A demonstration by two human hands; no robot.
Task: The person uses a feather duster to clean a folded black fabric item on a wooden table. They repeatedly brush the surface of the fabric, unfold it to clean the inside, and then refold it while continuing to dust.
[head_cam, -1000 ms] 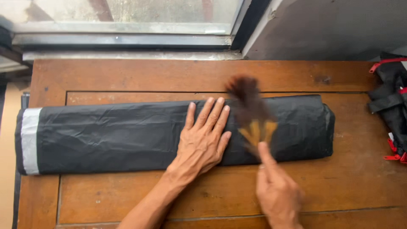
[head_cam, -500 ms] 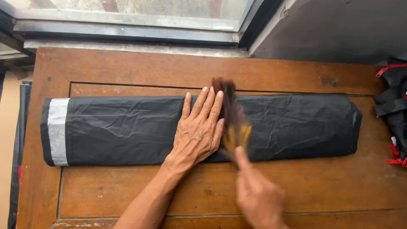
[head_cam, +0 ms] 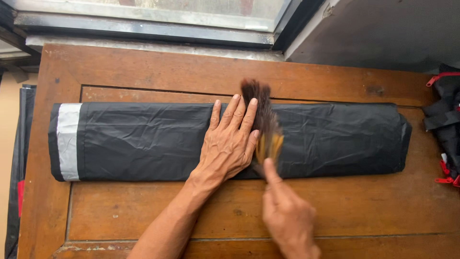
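Observation:
A long folded black fabric [head_cam: 143, 141] with a grey reflective band [head_cam: 68, 141] at its left end lies across a brown wooden table [head_cam: 143, 72]. My left hand [head_cam: 230, 141] rests flat on the middle of the fabric, fingers together and pointing away from me. My right hand [head_cam: 287, 216] grips a small brush [head_cam: 263, 120] with dark bristles and a yellowish base. The bristles lie blurred on the fabric, right beside my left fingers.
A window sill [head_cam: 143, 29] runs along the table's far edge. A black bag with red straps [head_cam: 443, 124] sits at the table's right end. More black material [head_cam: 19, 158] hangs by the left edge. A grey wall [head_cam: 383, 33] is at the upper right.
The brush has swept leftward across the fabric, from right of my left hand to right against its fingers. My left hand stays pressed flat. The view has shifted, so the fabric appears further right.

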